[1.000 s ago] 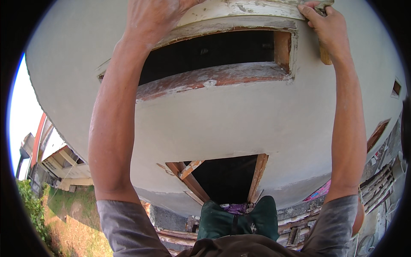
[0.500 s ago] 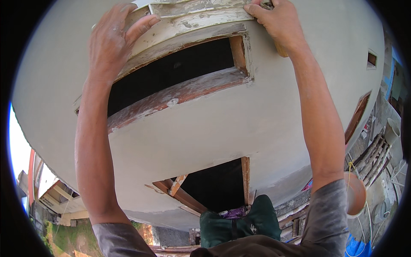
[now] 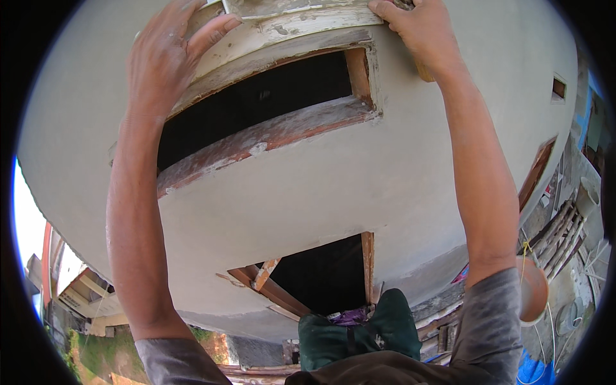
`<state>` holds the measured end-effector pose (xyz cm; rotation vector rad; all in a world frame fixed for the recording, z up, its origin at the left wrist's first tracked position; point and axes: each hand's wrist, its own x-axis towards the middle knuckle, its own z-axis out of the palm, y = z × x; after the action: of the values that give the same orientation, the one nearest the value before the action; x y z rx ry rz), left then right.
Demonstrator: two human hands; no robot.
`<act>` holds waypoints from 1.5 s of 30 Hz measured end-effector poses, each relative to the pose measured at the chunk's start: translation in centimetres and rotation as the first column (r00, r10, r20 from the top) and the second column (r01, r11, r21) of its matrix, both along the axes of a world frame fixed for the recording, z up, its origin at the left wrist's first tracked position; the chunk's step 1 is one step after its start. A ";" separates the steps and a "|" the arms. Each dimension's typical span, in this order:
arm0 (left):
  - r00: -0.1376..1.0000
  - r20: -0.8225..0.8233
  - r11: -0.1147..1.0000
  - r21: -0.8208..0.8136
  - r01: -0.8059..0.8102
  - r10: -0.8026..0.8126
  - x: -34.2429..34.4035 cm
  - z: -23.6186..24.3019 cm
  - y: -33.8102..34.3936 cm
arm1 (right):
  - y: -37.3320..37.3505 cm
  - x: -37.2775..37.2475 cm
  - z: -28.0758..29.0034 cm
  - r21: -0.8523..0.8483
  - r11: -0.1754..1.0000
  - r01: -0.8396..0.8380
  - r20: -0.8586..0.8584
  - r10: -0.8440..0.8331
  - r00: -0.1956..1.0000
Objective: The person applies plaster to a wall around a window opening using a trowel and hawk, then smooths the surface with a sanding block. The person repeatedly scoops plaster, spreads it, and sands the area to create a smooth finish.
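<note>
Both arms reach up the plastered wall (image 3: pixel 359 186). The left hand (image 3: pixel 163 54) lies flat, fingers released, on the peeling white window frame (image 3: pixel 289 29); the right hand (image 3: pixel 420 32) grips its far-right top edge. Steadying continues; a firm hold seems needed.

Far below the fingers, a lower opening (image 3: pixel 321 276) gapes in the grey wall (image 3: pixel 359 186); an orange bucket (image 3: pixel 532 289) hangs lower right, grass (image 3: pixel 96 350) lower left.
</note>
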<state>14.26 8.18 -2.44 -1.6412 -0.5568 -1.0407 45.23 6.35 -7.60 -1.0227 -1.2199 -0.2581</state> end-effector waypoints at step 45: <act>0.990 -0.010 0.988 -0.062 0.139 -0.140 1.2 -0.1 0.1 | -11.5 -9.9 -3.3 -0.007 0.720 0.693 0.843 -0.369 0.391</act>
<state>15.47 8.28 -2.56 -1.7607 -0.4730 -1.1222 35.31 -5.18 -10.90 -1.7494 -1.7450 -1.1854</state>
